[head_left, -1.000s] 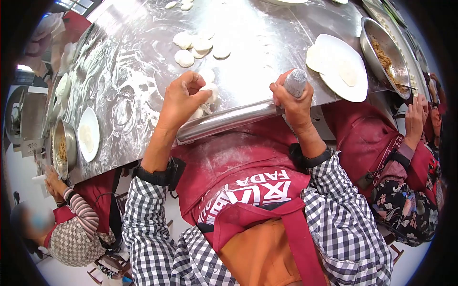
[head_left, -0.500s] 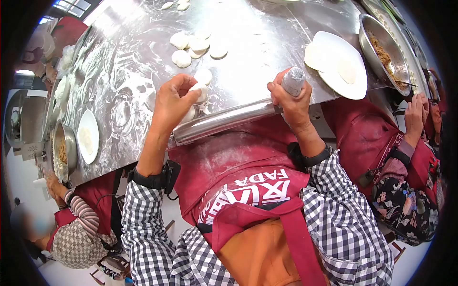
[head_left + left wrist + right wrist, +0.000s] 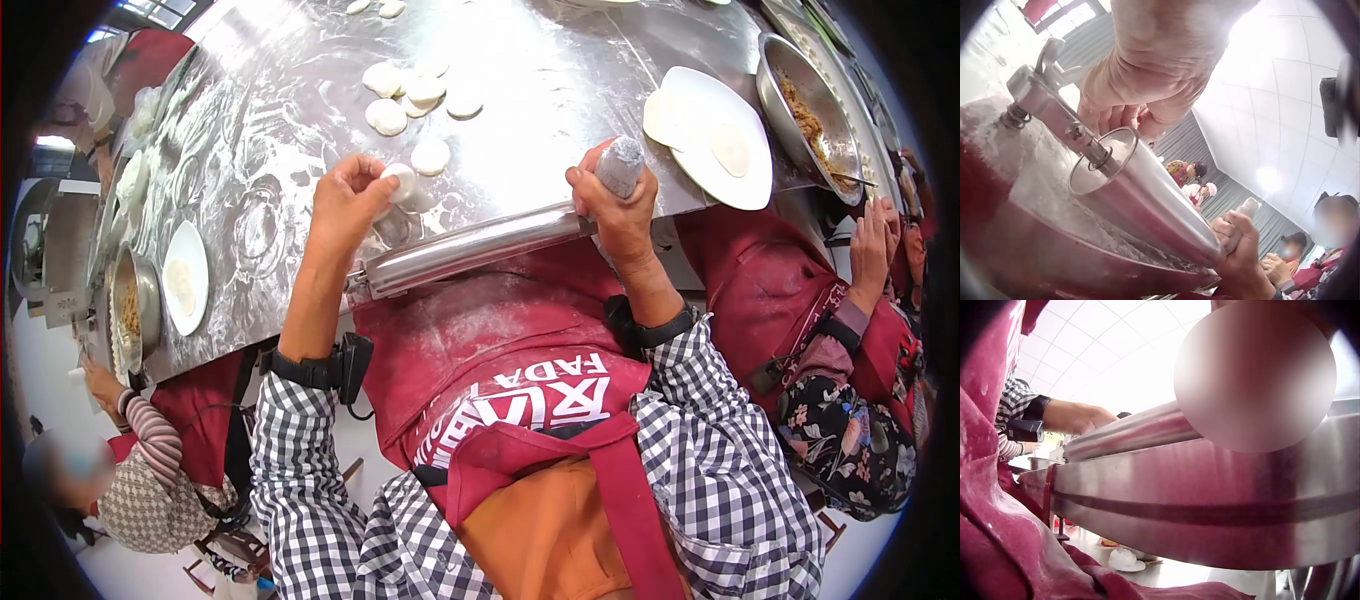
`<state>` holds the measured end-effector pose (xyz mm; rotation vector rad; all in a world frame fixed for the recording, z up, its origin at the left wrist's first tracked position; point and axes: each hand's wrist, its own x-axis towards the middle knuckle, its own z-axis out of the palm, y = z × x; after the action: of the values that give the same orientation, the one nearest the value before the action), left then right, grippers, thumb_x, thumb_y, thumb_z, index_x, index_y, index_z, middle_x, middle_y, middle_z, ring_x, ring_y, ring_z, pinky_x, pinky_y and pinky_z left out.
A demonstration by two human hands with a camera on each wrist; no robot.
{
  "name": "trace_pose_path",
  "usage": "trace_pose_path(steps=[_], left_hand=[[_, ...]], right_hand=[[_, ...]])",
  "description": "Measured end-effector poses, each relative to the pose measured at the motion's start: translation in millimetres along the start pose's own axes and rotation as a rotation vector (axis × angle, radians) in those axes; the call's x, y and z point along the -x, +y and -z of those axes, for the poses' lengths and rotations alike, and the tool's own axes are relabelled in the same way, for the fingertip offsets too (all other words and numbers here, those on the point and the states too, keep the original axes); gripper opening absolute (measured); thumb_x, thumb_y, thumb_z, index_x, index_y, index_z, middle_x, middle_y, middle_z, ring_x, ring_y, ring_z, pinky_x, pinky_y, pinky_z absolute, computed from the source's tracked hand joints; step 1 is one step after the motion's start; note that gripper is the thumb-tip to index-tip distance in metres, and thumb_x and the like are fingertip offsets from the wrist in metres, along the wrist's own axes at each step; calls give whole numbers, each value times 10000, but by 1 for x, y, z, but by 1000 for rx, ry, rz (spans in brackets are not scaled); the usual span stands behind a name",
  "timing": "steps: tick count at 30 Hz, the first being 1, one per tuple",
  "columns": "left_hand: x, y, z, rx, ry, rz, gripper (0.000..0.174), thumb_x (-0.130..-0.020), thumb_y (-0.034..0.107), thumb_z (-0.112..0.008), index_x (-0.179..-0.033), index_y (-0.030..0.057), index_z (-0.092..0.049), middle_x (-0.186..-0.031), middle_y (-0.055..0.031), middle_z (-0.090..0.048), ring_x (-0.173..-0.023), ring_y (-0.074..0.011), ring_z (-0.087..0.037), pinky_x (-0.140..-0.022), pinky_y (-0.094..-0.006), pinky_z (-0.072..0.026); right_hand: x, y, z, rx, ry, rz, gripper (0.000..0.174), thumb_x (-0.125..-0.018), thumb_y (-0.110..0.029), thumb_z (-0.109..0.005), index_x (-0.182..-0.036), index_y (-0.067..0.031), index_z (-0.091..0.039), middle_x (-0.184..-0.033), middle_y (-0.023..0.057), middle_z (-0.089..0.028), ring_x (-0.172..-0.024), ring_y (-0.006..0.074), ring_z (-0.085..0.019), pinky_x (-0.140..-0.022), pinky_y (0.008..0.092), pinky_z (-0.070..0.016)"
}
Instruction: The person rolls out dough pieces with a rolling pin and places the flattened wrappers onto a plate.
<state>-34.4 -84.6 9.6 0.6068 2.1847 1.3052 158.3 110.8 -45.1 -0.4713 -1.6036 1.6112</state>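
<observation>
Between thumb and fingers, my left hand [image 3: 345, 205] pinches a small white dough disc [image 3: 400, 182] just above the table's near edge. Beside it another dough disc [image 3: 430, 157] lies on the metal table. A shiny metal roller [image 3: 470, 248] runs along that edge, from near my left wrist to my right hand [image 3: 622, 215]. My right hand is wrapped round a grey upright handle [image 3: 620, 165] at the roller's right end. In the left wrist view, the left hand [image 3: 1154, 69] is over the roller's open end, beside a metal clamp [image 3: 1054, 103]; its fingertips are partly hidden.
Several dough discs [image 3: 386, 117] lie farther back on the floury steel table [image 3: 270, 130]. To the right are a white plate [image 3: 750, 185] with thin wrappers and a steel bowl [image 3: 850, 150] of brown filling. People work at both sides; another plate [image 3: 185, 315] sits left.
My left hand has moved left with the dough disc, away from the disc lying behind it. My right hand keeps its hold on the handle, nearly still.
</observation>
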Motion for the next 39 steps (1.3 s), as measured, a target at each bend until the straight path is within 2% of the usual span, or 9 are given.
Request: trace_pose_path(steps=[2,5,8,12,18,21,24,30,39], left_hand=[[-7,0,-2,-48,83,-86,101,-783,77,-634,-845,15,-584,-749,-34,-613,-679,-67,-557,-590,-194,-444],[-4,12,-15,-23,-6,-180,102,-770,69,-633,-832,4,-584,-743,-30,-615,-652,-65,-552,-564,-202,-433],[-10,7,-26,6,-158,-103,113,-769,74,-636,-835,-1,-581,-734,-25,-616,-642,-68,-550,-556,-210,-428],[-12,11,-36,-100,-214,-32,123,-746,97,-639,-810,4,-590,-700,-51,-619,-627,-94,-563,-577,-220,-448],[-20,8,-39,-373,-182,-171,193,-704,168,-651,-808,9,-614,-699,-77,-625,-651,-139,-588,-615,-269,-472],[-14,12,-47,-332,-261,-143,132,-757,106,-637,-828,-1,-605,-716,-7,-600,-652,-71,-545,-581,-222,-428],[-11,14,-54,-350,-262,-150,208,-718,174,-644,-839,5,-633,-743,-91,-640,-697,-155,-608,-651,-282,-480],[-9,8,-55,-272,-243,-162,206,-739,155,-630,-864,-8,-637,-754,-89,-646,-705,-148,-610,-642,-277,-482],[-6,12,-55,-199,-257,-95,179,-754,143,-622,-843,-13,-632,-704,-51,-626,-625,-98,-570,-573,-243,-461]], right_hand=[[1,-2,-1,-14,3,-16,187,-700,-77,-709,-732,-43,-528,-621,-1,-549,-551,77,-513,-520,246,-426],[1,-1,1,0,8,-20,189,-696,-80,-712,-734,-43,-530,-627,3,-551,-557,80,-516,-527,249,-429],[0,-1,0,8,2,-19,189,-694,-81,-712,-733,-43,-531,-629,4,-553,-564,83,-521,-537,250,-432],[1,-5,0,-4,-11,-42,187,-694,-82,-710,-729,-45,-530,-631,4,-554,-569,84,-524,-543,250,-435],[-2,-4,-2,-8,-1,-21,187,-692,-82,-709,-725,-44,-529,-622,3,-554,-559,84,-524,-532,254,-433],[-4,-3,-3,11,1,-48,187,-695,-83,-707,-725,-42,-528,-612,3,-549,-553,84,-524,-530,253,-431],[-4,-1,-3,25,-1,-57,185,-702,-78,-705,-728,-40,-526,-607,1,-544,-540,76,-515,-514,244,-424],[2,0,0,-75,-6,-42,175,-710,-62,-699,-735,-40,-528,-600,-4,-544,-517,64,-507,-484,227,-411],[1,-5,-1,-77,-19,-69,171,-710,-56,-696,-732,-40,-526,-594,-9,-533,-494,59,-498,-470,226,-404]])
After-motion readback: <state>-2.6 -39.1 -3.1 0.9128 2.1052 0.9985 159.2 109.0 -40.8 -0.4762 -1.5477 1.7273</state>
